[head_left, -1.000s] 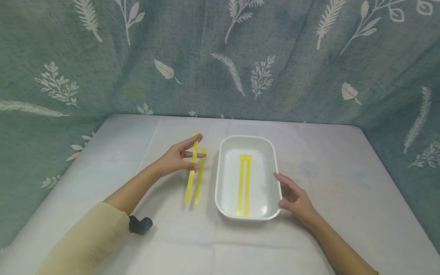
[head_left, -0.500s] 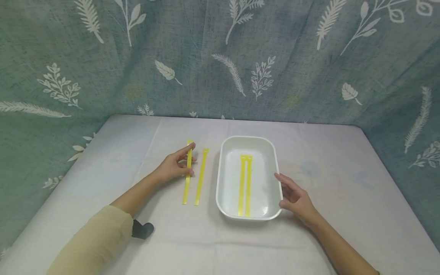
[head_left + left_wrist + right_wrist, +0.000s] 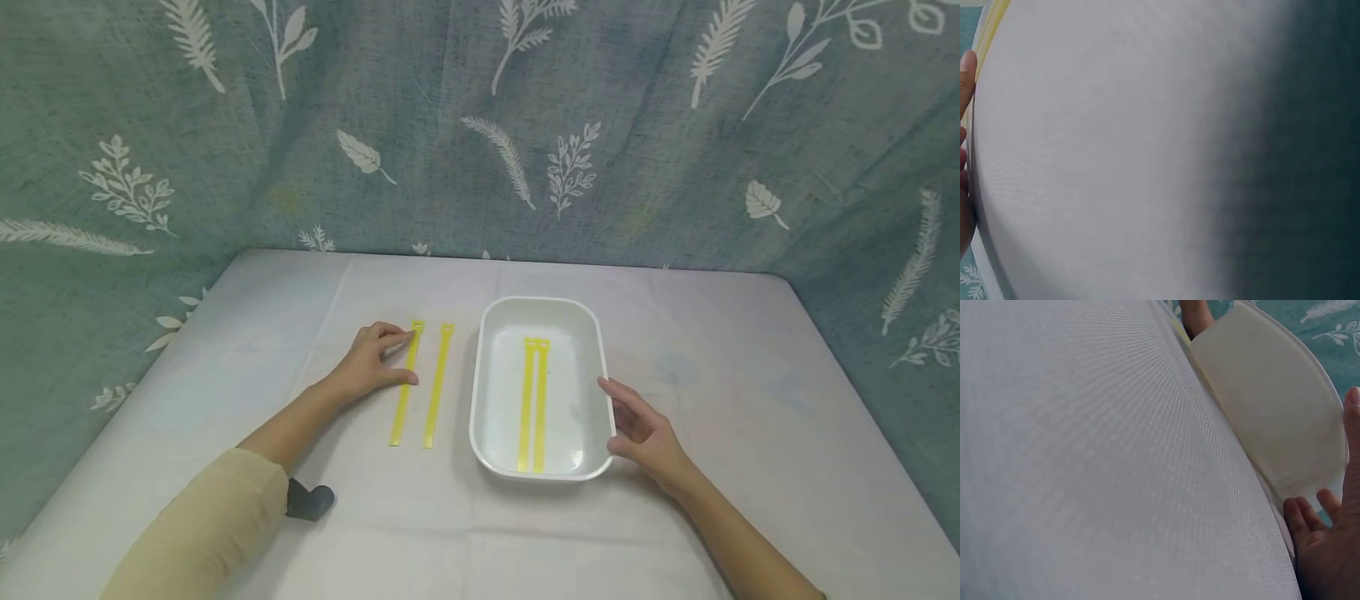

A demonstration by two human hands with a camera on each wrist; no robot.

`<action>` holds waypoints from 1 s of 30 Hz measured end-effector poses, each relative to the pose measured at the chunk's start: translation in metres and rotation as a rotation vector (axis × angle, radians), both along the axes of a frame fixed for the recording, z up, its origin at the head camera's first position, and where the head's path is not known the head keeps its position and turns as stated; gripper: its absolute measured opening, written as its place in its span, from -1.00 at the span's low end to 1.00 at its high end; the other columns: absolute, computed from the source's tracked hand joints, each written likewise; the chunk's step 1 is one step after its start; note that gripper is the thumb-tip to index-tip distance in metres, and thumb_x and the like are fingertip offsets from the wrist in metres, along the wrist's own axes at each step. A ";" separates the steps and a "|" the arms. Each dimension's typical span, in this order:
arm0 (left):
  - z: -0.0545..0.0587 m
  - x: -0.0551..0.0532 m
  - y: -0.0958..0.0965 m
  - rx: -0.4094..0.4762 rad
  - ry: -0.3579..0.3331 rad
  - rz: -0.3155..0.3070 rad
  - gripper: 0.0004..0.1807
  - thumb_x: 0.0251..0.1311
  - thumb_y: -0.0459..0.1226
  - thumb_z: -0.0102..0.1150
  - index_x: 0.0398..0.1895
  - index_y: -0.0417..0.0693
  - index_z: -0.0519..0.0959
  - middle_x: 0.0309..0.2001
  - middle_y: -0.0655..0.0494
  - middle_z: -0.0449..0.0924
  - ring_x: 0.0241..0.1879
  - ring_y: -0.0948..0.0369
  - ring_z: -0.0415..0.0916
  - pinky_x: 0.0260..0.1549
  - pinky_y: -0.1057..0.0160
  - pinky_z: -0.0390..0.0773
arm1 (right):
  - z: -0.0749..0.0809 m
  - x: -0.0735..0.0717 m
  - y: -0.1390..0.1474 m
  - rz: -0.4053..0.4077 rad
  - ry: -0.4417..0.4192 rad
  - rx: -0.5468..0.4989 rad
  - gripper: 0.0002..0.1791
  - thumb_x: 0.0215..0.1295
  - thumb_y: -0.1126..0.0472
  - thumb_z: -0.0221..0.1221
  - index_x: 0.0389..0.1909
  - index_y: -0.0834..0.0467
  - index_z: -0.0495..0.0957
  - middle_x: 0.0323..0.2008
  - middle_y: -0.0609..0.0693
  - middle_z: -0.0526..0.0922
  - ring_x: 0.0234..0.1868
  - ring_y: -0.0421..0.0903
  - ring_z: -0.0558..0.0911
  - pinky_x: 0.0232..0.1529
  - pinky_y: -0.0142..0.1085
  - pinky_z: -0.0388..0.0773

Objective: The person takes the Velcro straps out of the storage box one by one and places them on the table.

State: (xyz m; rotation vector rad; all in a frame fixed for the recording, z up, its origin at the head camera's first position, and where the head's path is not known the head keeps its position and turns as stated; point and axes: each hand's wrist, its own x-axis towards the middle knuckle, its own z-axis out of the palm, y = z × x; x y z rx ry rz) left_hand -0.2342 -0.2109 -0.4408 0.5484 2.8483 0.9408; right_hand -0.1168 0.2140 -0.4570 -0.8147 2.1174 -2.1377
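Where the left hand (image 3: 369,363) reaches in from the near left, its thumb and fingers stand apart at the left strip (image 3: 402,408), their tips on its far half; whether they pinch it or merely touch it cannot be told. That strip appears to lie flat on the worktop (image 3: 420,533), slotted head at the far end, long axis running away from the person with a slight lean to the right.

Just right of the fingers, apart from them, lies the right strip (image 3: 438,387), nearly parallel. Beyond it is the tray (image 3: 576,400), with two more strips (image 3: 542,408) side by side inside.

The right hand (image 3: 651,437), thumb and fingers spread, touches the tray's right edge. The tray stands between it and both loose strips, so the left hand is plainly nearer; a reach to the right strip would be a short sideways shift, seemingly with little turning needed.
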 end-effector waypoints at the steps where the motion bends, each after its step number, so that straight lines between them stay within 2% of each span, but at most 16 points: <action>1: -0.001 0.000 0.000 -0.013 0.011 -0.002 -0.09 -0.19 0.04 0.45 0.30 -0.09 0.39 0.17 -0.09 0.30 0.11 -0.04 0.18 0.14 -0.05 0.23 | 0.000 0.000 0.000 -0.003 0.001 0.003 -0.25 0.21 0.22 0.26 0.36 0.34 0.17 0.37 0.02 0.25 0.30 -0.21 0.37 0.21 -0.43 0.35; 5: -0.002 -0.001 0.000 -0.037 0.042 -0.010 -0.16 -0.18 0.05 0.45 0.24 -0.07 0.46 0.12 -0.08 0.31 0.04 -0.03 0.17 0.08 -0.06 0.14 | 0.002 0.000 0.000 -0.013 -0.001 0.012 -0.25 0.21 0.21 0.26 0.36 0.34 0.17 0.34 -0.15 0.28 0.30 -0.23 0.37 0.21 -0.45 0.34; 12: -0.003 -0.004 0.004 -0.053 0.063 -0.036 -0.16 -0.21 0.10 0.43 0.22 -0.01 0.48 0.10 -0.06 0.31 0.06 -0.05 0.16 0.08 -0.10 0.05 | 0.001 0.000 0.000 -0.015 -0.010 0.008 -0.24 0.19 0.22 0.27 0.35 0.35 0.18 0.33 -0.16 0.29 0.29 -0.25 0.36 0.21 -0.46 0.33; 20: -0.001 -0.006 0.002 -0.007 0.017 -0.025 -0.14 -0.24 0.09 0.47 0.23 0.00 0.48 0.11 -0.07 0.33 0.03 -0.03 0.18 0.05 -0.05 0.08 | 0.000 0.000 -0.001 -0.007 -0.011 0.006 -0.24 0.19 0.23 0.27 0.36 0.35 0.17 0.34 -0.16 0.28 0.31 -0.24 0.34 0.22 -0.45 0.31; 25: 0.008 -0.012 0.008 0.050 -0.016 -0.033 -0.18 -0.18 -0.01 0.49 0.25 0.01 0.45 0.11 -0.06 0.36 -0.02 0.00 0.24 -0.01 0.00 0.15 | 0.001 0.001 -0.001 -0.015 -0.015 0.011 -0.24 0.20 0.20 0.27 0.36 0.35 0.17 0.34 -0.16 0.28 0.31 -0.25 0.34 0.23 -0.45 0.31; 30: 0.028 -0.022 0.016 0.115 -0.080 -0.025 -0.23 -0.08 -0.11 0.47 0.28 0.01 0.43 0.14 -0.05 0.31 0.10 -0.04 0.22 0.09 -0.11 0.21 | 0.001 0.001 -0.002 -0.025 -0.013 0.016 -0.23 0.19 0.19 0.28 0.35 0.34 0.18 0.33 -0.18 0.29 0.30 -0.26 0.36 0.21 -0.45 0.32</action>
